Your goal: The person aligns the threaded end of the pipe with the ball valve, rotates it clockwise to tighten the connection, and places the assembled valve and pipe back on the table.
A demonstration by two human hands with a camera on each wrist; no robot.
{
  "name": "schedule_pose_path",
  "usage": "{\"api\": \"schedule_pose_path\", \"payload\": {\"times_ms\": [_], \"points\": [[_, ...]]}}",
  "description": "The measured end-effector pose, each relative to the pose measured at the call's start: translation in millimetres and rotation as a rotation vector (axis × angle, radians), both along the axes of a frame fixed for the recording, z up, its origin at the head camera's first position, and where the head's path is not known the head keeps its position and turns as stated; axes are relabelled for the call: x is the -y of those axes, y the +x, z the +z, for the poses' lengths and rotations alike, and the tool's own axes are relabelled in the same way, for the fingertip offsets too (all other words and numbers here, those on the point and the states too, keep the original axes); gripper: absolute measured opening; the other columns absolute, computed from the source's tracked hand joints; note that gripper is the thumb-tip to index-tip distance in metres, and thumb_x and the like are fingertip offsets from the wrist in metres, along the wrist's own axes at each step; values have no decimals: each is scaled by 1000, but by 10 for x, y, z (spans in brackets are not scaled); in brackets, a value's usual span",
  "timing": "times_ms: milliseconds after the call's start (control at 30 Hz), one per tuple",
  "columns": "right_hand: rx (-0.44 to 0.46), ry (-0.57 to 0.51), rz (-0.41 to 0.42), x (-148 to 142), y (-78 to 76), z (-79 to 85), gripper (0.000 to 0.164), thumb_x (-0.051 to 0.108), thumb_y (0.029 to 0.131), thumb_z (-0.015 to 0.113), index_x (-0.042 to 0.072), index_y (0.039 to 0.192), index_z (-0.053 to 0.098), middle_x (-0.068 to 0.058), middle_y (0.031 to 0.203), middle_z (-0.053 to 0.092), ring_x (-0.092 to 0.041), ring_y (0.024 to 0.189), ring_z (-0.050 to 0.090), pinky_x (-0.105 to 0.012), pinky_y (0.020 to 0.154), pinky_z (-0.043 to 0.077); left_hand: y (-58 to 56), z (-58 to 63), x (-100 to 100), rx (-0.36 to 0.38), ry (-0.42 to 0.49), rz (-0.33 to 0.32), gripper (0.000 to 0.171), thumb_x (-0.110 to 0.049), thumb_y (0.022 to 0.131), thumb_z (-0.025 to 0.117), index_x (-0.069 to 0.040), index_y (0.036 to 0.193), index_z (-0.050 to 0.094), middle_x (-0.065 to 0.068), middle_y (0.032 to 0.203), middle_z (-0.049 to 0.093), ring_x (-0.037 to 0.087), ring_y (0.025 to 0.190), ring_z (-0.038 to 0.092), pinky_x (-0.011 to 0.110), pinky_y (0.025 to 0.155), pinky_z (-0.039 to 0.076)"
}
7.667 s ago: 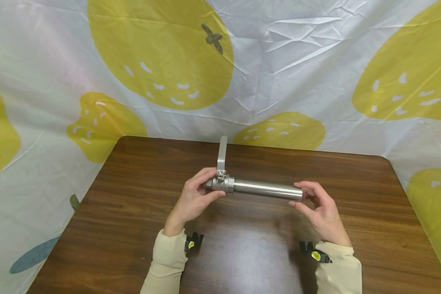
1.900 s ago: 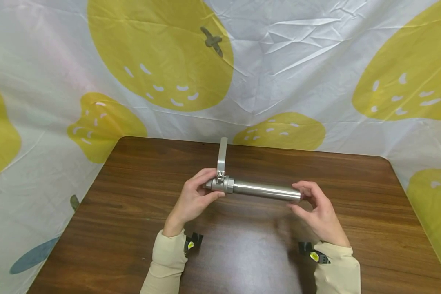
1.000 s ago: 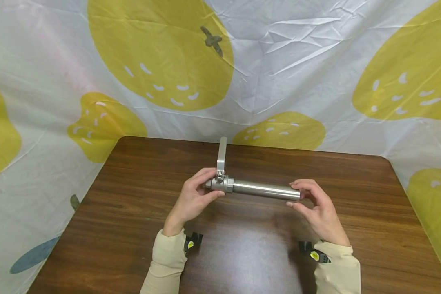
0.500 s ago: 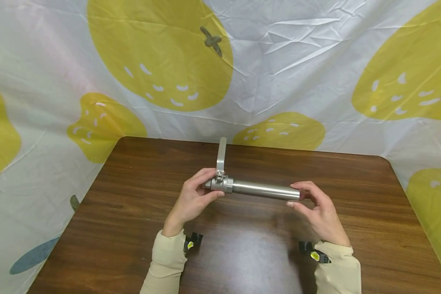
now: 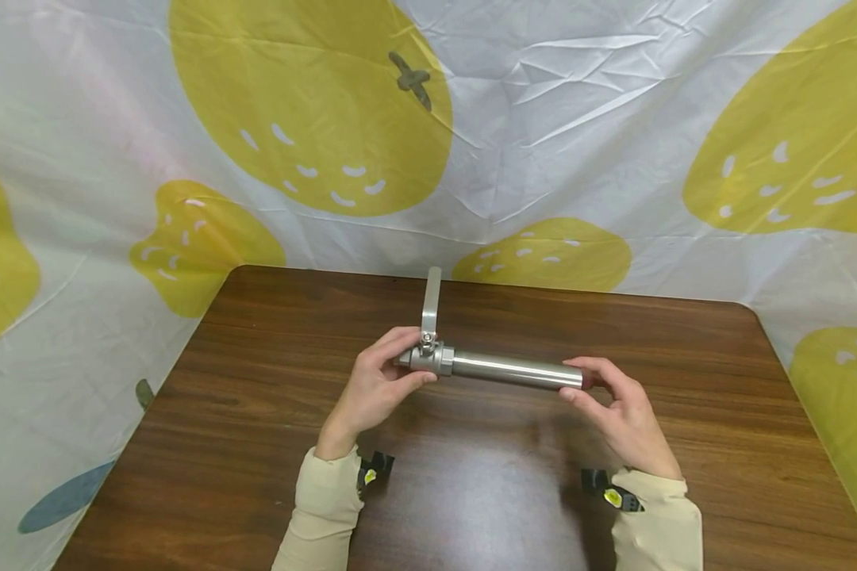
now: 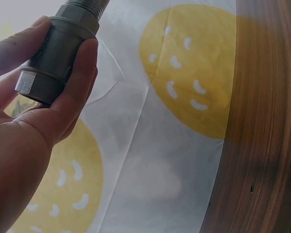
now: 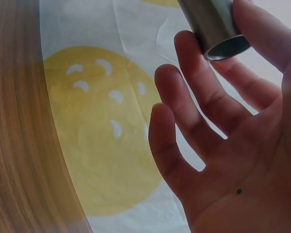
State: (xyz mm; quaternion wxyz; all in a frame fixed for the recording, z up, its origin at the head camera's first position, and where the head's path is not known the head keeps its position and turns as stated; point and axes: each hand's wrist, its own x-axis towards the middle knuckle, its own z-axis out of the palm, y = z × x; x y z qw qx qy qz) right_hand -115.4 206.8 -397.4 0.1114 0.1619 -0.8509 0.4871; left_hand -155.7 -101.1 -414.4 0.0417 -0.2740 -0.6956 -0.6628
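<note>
A metal ball valve [image 5: 424,359] with a flat lever handle [image 5: 431,301] pointing away is gripped by my left hand [image 5: 371,388], thumb in front and fingers behind. From its right side runs a smooth steel pipe [image 5: 517,370], lined up with the valve and held above the table. My right hand [image 5: 624,412] pinches the pipe's far end between thumb and fingers. In the left wrist view, the valve's hexagonal end [image 6: 34,85] and a bit of thread [image 6: 94,6] show. The right wrist view shows the pipe's hollow open end [image 7: 228,47], with the lower fingers spread off it.
A brown wood-grain table [image 5: 286,507] lies under both hands. White cloth [image 5: 578,95] printed with yellow fruit hangs behind it and at both sides. Each wrist wears a small black camera [image 5: 623,498].
Since the earliest frame the pipe's right end has shifted slightly left, towards the valve. My right fingers and thumb have changed position around that end; the left hand and valve stay nearly still.
</note>
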Motion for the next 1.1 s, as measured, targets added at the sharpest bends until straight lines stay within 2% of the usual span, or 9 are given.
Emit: {"api": "schedule_pose_path", "payload": {"times_ms": [200, 467, 600, 733, 833, 967, 1100], "points": [[22, 18, -16, 10, -3, 14, 29, 5, 81, 64, 4, 109, 58, 3, 85, 58, -2, 80, 53, -12, 67, 42, 3, -1, 1, 5, -5, 0, 48, 2, 72, 70, 3, 117, 54, 11, 115, 51, 18, 95, 51, 26, 75, 53], [9, -20, 1, -2, -20, -28, 31, 3, 81, 64, 4, 111, 57, 3, 87, 58, -4, 80, 53, -12, 68, 44, -1, -3, 1, 5, 3, 0, 48, 3, 72, 70, 6, 117, 53, 11, 115, 51, 18, 94, 51, 26, 75, 53], [5, -59, 23, -46, -66, -133, 40, 1, 78, 66, 7, 116, 54, 1, 86, 58, -7, 79, 52, -15, 68, 44, -5, -9, 0, 6, 9, 1, 48, 3, 72, 71, 4, 117, 54, 11, 115, 51, 18, 94, 51, 25, 75, 52], [-8, -84, 44, -86, -113, -232, 55, 0, 70, 74, 11, 120, 52, 1, 83, 60, -8, 78, 54, -16, 73, 45, -6, -14, 4, 8, 8, 7, 47, 2, 72, 71, 2, 117, 55, 10, 115, 51, 18, 94, 51, 25, 74, 52], [-38, -91, 59, -95, -130, -264, 62, -3, 64, 77, 9, 119, 52, 1, 87, 62, -8, 79, 53, -17, 75, 46, -3, -11, 0, 11, 6, 10, 47, 3, 72, 70, 5, 116, 54, 11, 115, 51, 17, 93, 52, 25, 73, 53], [-59, -91, 66, -95, -137, -273, 62, -8, 62, 76, 7, 117, 52, 0, 94, 61, -8, 80, 51, -17, 75, 46, 24, 46, -15, 27, 18, 11, 47, 9, 71, 69, 10, 114, 53, 15, 115, 51, 16, 92, 52, 24, 72, 53], [-40, -86, 60, -97, -133, -269, 59, -11, 64, 73, 8, 115, 52, 1, 91, 61, -8, 80, 52, -17, 75, 46, 69, 146, -30, 34, 24, 9, 46, 14, 70, 67, 13, 113, 52, 20, 113, 50, 15, 91, 52, 23, 72, 52]]}}
